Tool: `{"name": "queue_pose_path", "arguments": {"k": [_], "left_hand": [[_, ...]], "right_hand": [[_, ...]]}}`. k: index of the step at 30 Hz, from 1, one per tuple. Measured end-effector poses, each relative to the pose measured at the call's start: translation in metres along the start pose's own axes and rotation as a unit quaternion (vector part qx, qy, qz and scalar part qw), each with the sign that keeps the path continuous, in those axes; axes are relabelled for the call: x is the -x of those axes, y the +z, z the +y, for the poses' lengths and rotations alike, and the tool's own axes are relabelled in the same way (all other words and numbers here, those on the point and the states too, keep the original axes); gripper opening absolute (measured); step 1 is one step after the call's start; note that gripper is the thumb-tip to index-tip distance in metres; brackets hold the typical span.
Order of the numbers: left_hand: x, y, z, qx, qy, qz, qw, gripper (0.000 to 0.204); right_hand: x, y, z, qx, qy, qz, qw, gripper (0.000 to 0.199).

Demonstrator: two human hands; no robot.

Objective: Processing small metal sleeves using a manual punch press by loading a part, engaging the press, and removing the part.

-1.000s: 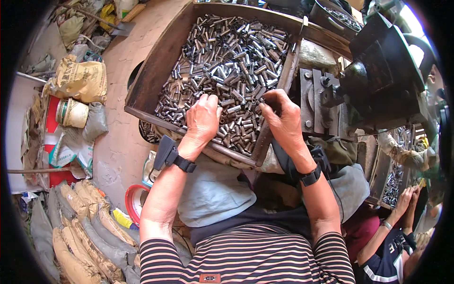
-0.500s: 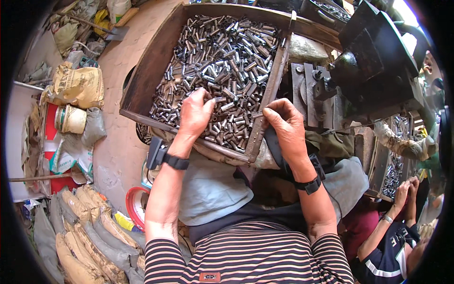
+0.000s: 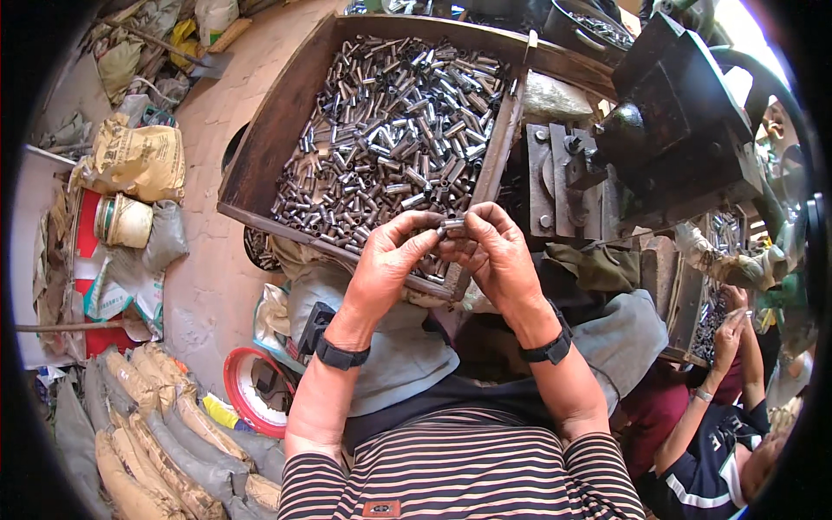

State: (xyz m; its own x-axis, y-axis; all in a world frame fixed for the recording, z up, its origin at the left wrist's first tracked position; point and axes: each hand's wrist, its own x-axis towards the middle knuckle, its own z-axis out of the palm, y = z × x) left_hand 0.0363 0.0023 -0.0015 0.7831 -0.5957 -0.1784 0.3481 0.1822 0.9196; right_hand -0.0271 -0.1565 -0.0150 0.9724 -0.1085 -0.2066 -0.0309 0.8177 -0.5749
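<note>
Over the near edge of a wooden tray [image 3: 251, 169], my two hands meet at a short metal tube [image 3: 452, 224]. My right hand [image 3: 507, 269] pinches it between thumb and fingertips. The closed fingertips of my left hand [image 3: 386, 264] grip at its left end. Whether a second small piece sits between the fingers, I cannot tell. Beneath and beyond the hands, a heap of similar loose metal tubes [image 3: 390, 121] fills much of the tray. Both wrists wear black straps.
A black metal machine [image 3: 676, 130] stands right of the tray. At lower right, another person [image 3: 711, 433] works beside a second bin of metal parts [image 3: 715, 321]. Filled sacks [image 3: 156, 416] and a red-rimmed bucket [image 3: 257, 394] are at left. A pot of parts [image 3: 594, 30] stands at the back.
My left hand has come back from the heap, and my right hand has moved left from the tray's side edge. They now meet at a tube.
</note>
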Motion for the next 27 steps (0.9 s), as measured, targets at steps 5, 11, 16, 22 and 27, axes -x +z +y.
{"name": "queue_pose_path", "arguments": {"k": [5,11,16,22,27], "left_hand": [[0.004,-0.001,-0.006,0.062,-0.018,0.028,0.998,0.02],[0.005,0.005,-0.004,0.19,0.002,0.029,0.981,0.014],[0.006,0.012,-0.003,0.178,-0.007,0.04,0.983,0.013],[0.006,0.011,-0.004,0.157,0.003,0.038,0.987,0.012],[0.007,0.014,-0.001,0.121,0.015,0.05,0.991,0.012]], "right_hand": [[0.006,0.005,-0.002,0.021,0.004,0.011,1.0,0.011],[0.011,-0.001,-0.012,0.158,-0.092,0.041,0.982,0.01],[0.015,0.004,-0.013,0.167,-0.092,0.042,0.981,0.01],[0.019,-0.001,-0.012,0.173,-0.088,0.027,0.981,0.01],[0.02,-0.003,-0.013,0.179,-0.083,0.021,0.98,0.01]]}}
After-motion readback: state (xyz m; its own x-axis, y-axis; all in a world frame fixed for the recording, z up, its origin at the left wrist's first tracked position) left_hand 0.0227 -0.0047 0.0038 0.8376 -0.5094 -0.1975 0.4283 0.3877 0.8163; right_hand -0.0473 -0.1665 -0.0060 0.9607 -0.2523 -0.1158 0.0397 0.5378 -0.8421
